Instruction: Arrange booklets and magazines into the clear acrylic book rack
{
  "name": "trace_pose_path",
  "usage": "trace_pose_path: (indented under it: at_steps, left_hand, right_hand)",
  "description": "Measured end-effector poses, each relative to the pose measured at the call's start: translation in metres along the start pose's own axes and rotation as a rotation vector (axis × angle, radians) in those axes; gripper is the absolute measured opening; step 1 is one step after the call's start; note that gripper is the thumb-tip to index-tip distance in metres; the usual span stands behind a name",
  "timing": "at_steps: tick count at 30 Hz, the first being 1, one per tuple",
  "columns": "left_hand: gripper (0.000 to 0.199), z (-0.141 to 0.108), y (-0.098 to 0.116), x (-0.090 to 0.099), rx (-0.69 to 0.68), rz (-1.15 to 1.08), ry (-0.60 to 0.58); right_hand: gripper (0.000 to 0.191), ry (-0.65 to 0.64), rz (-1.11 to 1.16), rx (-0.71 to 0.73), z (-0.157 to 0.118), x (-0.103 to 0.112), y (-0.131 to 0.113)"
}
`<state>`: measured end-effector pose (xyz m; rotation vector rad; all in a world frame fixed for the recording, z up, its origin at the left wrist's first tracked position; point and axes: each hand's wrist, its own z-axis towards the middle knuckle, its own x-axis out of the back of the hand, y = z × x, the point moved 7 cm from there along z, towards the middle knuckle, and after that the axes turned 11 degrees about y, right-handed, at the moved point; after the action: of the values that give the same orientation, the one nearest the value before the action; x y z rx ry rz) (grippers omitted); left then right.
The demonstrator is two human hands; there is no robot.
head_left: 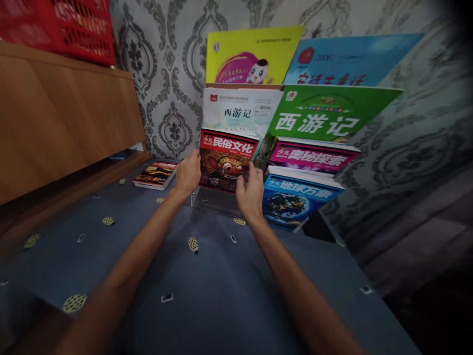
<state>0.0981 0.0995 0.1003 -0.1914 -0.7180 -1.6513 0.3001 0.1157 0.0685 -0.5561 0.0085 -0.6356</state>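
Note:
A red-and-black book (226,160) with a mask on its cover stands upright between my two hands, in the left column of a clear display rack (214,201). My left hand (189,172) has its fingers closed on the book's left edge. At the right edge, my right hand (251,191) pinches it between thumb and fingers. Behind it rises a white book (240,109), with a yellow book (254,52) higher at the back. Just right of my right hand is a blue book (301,199) with a globe on it.
In the right column stand a magenta book (310,157), a green book (332,112) and a light-blue book (351,56). Another book (155,173) lies flat at left by a wooden cabinet (66,118), which bears a red basket (81,29). A blue-grey patterned cloth (207,291) covers the table.

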Motion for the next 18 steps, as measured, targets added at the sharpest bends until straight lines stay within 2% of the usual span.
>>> trace_pose_path:
  at_steps: [5, 11, 18]
  left_hand:
    - [0.027, -0.0010, 0.0012, 0.0021, 0.014, 0.006, -0.005]
    - [0.027, -0.0008, 0.0037, 0.0033, 0.023, 0.023, -0.065]
    - [0.027, -0.0006, 0.0033, 0.0030, 0.014, 0.027, -0.059]
  right_hand:
    - [0.054, -0.015, 0.000, 0.022, 0.0000, -0.0011, 0.0030]
    - [0.055, -0.021, -0.021, 0.035, 0.0007, 0.0003, 0.0036]
    - [0.052, -0.015, 0.021, 0.019, 0.0008, 0.0011, 0.0019]
